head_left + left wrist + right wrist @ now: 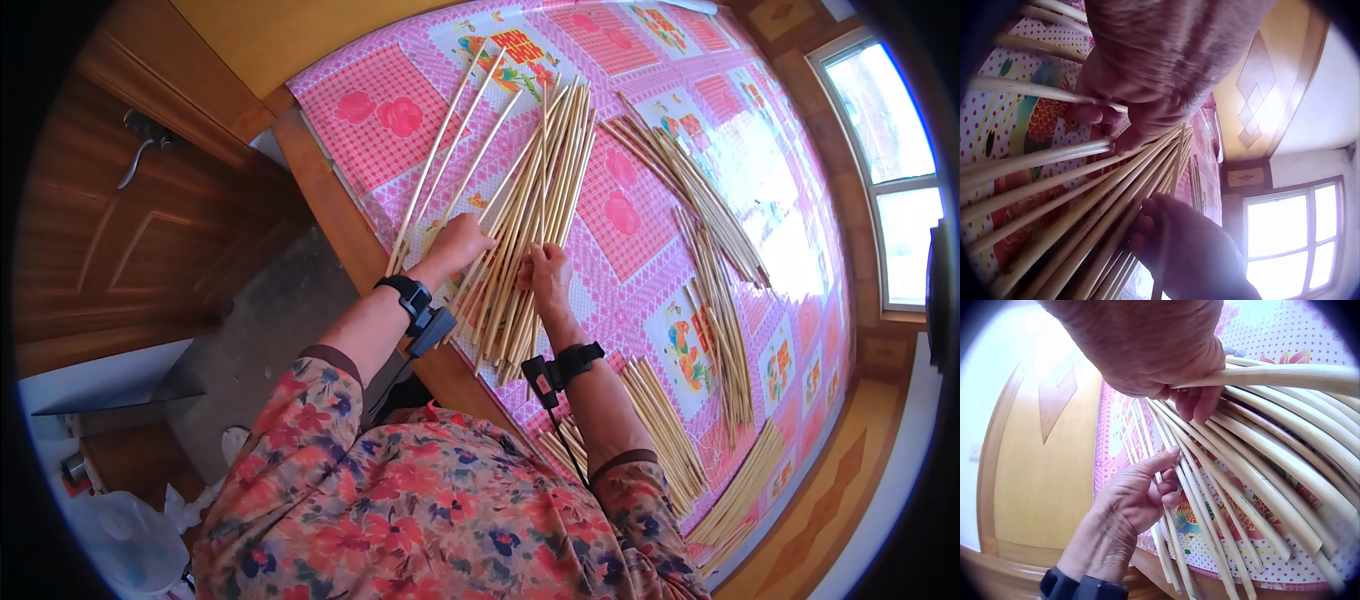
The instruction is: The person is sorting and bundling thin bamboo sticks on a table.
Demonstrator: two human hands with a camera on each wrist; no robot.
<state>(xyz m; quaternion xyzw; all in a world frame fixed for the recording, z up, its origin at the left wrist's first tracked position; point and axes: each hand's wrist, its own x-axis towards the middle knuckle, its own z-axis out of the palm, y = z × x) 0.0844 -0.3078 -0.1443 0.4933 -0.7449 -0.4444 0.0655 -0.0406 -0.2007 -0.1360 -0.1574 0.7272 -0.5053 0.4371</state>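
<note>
Pale thin sticks (520,225) lie in a large fanned bundle on the table, crossing one another. At the bundle's left side, my left hand (460,245) has curled fingers and pinches a stick (1035,89). My right hand (548,275) is over the bundle's right side, its thumb and fingers pinching one stick (1285,376) above the others. Both hands show in the right wrist view: the left hand (1141,503) at lower left, the right hand (1166,356) at the top. Several separate sticks (440,140) lie left of the bundle.
A patterned pink cloth (625,225) covers the table. More stick piles lie to the right (700,190) and near the front edge (665,430). The wooden table edge (330,210) runs along the left, with a door (130,220) beyond. A window (895,190) is at the right.
</note>
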